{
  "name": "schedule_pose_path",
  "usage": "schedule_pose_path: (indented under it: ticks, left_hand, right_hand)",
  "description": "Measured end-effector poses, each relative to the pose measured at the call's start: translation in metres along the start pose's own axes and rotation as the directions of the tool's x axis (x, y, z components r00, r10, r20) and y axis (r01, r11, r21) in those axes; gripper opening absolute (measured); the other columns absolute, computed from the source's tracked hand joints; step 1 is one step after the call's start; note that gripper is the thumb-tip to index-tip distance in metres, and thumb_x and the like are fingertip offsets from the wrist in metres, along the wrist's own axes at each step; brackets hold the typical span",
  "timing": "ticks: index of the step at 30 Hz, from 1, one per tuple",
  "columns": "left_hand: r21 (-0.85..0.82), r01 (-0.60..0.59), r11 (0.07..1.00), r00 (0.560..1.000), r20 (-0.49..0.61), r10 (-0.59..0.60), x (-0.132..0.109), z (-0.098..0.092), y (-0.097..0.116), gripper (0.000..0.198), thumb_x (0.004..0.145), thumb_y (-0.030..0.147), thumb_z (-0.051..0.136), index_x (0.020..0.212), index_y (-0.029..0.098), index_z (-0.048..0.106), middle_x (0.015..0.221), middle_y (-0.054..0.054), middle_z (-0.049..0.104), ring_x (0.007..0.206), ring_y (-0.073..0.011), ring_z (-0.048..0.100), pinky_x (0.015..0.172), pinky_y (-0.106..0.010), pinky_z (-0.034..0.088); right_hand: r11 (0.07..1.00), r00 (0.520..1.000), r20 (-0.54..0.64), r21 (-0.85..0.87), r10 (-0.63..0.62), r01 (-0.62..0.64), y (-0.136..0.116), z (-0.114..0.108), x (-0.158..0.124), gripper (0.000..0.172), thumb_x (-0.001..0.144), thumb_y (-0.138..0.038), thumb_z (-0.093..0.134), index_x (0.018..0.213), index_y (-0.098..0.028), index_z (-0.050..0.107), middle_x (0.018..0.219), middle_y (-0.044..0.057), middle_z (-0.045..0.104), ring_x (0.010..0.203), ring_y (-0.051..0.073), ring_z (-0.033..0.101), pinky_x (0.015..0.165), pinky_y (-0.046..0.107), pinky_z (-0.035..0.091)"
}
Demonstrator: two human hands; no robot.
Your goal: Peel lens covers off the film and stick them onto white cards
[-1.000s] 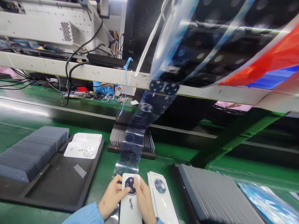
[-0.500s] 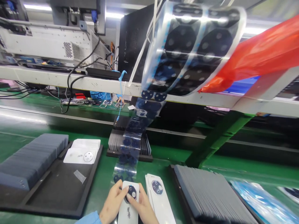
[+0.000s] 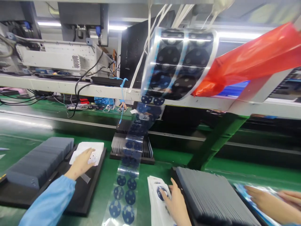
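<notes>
My left hand (image 3: 81,163), in a blue sleeve, reaches over the black tray at left, its fingers on the white panels (image 3: 81,147) with a round cutout print. At lower centre right, my right hand (image 3: 175,199) has its fingers spread over a stack of white panels (image 3: 154,201); its fingertips touch the top one beside the dark round camera sticker (image 3: 161,192). Between my hands a clear strip of dark round stickers (image 3: 124,197) hangs down onto the green table from the big roll (image 3: 181,59).
Grey panels fill a left rack (image 3: 42,160), a right rack (image 3: 211,194) and a small centre rack (image 3: 118,144). Another person's hands (image 3: 270,201) are over blue film at far right. A white shelf beam (image 3: 105,89) and red plastic (image 3: 249,59) cross above.
My hands have parted from the white panel at centre: the left moved to the left tray, the right onto the white stack. Another person's hands have appeared at right. The view has shifted slightly.
</notes>
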State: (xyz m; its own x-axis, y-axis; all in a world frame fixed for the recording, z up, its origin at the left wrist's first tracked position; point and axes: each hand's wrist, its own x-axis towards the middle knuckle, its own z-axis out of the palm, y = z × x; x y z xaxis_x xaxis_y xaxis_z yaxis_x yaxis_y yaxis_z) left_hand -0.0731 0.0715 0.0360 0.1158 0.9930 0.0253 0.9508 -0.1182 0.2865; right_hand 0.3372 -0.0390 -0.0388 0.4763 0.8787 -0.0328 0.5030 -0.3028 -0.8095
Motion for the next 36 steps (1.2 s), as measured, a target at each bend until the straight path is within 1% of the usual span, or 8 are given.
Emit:
schedule_pose_path:
  ticks: [5, 10, 12, 20, 25, 28, 32, 36]
  left_hand:
    - [0.078, -0.058, 0.995, 0.998, 0.031, 0.056, 0.027, 0.025, -0.053, 0.087, 0.062, 0.035, 0.071, 0.14, 0.019, 0.037, 0.153, -0.016, 0.011, 0.143, -0.0372, 0.009, 0.114, -0.059, 0.014]
    - [0.049, -0.142, 0.989, 0.989, 0.05, 0.14, 0.039, 0.032, -0.069, 0.074, 0.072, 0.046, 0.059, 0.137, 0.018, 0.04, 0.151, -0.011, 0.025, 0.141, -0.0286, 0.024, 0.117, -0.05, 0.017]
    - [0.028, -0.144, 0.989, 0.989, 0.025, 0.143, 0.042, 0.031, -0.068, 0.073, 0.069, 0.046, 0.061, 0.133, 0.016, 0.044, 0.15, -0.012, 0.029, 0.139, -0.0275, 0.03, 0.118, -0.044, 0.02]
    - [-0.153, 0.015, 0.988, 0.995, -0.096, -0.03, 0.031, 0.013, -0.04, 0.044, 0.071, 0.051, 0.059, 0.1, 0.017, 0.06, 0.098, -0.01, 0.066, 0.096, -0.0295, 0.059, 0.091, -0.039, 0.042]
    - [-0.444, 0.075, 0.893, 0.963, -0.2, -0.18, 0.007, -0.005, 0.01, 0.047, 0.076, 0.057, 0.053, 0.1, 0.018, 0.059, 0.109, -0.007, 0.064, 0.102, -0.0232, 0.058, 0.092, -0.031, 0.044]
    - [-0.708, 0.062, 0.703, 0.984, -0.074, -0.162, -0.02, -0.004, 0.059, 0.05, 0.08, 0.059, 0.049, 0.11, 0.019, 0.055, 0.108, -0.005, 0.065, 0.093, -0.0153, 0.063, 0.08, -0.023, 0.05]
    - [-0.843, 0.529, -0.099, 0.848, 0.529, 0.02, -0.056, 0.032, 0.115, 0.035, 0.067, 0.035, 0.075, 0.088, 0.012, 0.059, 0.064, 0.0, 0.061, 0.052, -0.009, 0.055, 0.049, -0.018, 0.043]
    - [-0.706, 0.661, -0.252, 0.736, 0.675, 0.039, -0.072, 0.084, 0.137, 0.019, 0.078, 0.024, 0.066, 0.079, 0.008, 0.057, 0.06, -0.002, 0.058, 0.052, -0.0077, 0.055, 0.051, -0.018, 0.045]
  right_hand:
    - [0.933, 0.922, 0.148, 0.039, -0.358, 0.357, -0.005, 0.041, -0.055, 0.072, 0.071, -0.053, 0.064, 0.136, -0.025, 0.046, 0.143, 0.006, 0.035, 0.133, 0.033, 0.031, 0.111, 0.051, 0.029]
    - [0.773, 0.543, 0.579, 0.272, -0.608, 0.573, 0.014, 0.104, -0.097, 0.082, 0.072, -0.052, 0.071, 0.142, -0.032, 0.034, 0.148, 0.0, 0.023, 0.138, 0.03, 0.027, 0.119, 0.047, 0.019]
    - [0.784, 0.495, 0.645, 0.281, -0.581, 0.553, 0.023, 0.116, -0.099, 0.074, 0.078, -0.05, 0.066, 0.142, -0.03, 0.034, 0.146, 0.0, 0.027, 0.137, 0.027, 0.03, 0.119, 0.045, 0.019]
    - [0.882, 0.778, 0.415, 0.236, -0.472, 0.409, 0.027, 0.11, -0.114, 0.041, 0.071, -0.016, 0.061, 0.111, -0.021, 0.059, 0.138, 0.006, 0.043, 0.124, 0.019, 0.048, 0.103, 0.023, 0.044]
    - [0.864, 0.78, 0.374, 0.171, -0.501, 0.473, 0.02, 0.105, -0.121, 0.016, 0.074, -0.01, 0.051, 0.084, -0.019, 0.061, 0.126, 0.004, 0.049, 0.111, 0.012, 0.057, 0.092, 0.011, 0.046]
    - [0.866, 0.732, 0.506, 0.065, -0.456, 0.495, 0.023, 0.11, -0.116, 0.035, 0.072, -0.007, 0.056, 0.102, -0.022, 0.064, 0.127, 0.004, 0.049, 0.121, 0.014, 0.05, 0.1, 0.014, 0.043]
    - [0.852, 0.697, 0.582, -0.014, -0.419, 0.524, 0.033, 0.119, -0.109, 0.073, 0.067, -0.024, 0.076, 0.133, -0.015, 0.048, 0.141, 0.015, 0.035, 0.13, 0.025, 0.04, 0.106, 0.025, 0.043]
    - [0.804, 0.645, 0.562, 0.061, -0.518, 0.592, 0.034, 0.116, -0.109, 0.043, 0.075, -0.047, 0.07, 0.108, -0.02, 0.065, 0.137, 0.009, 0.042, 0.128, 0.019, 0.043, 0.106, 0.021, 0.042]
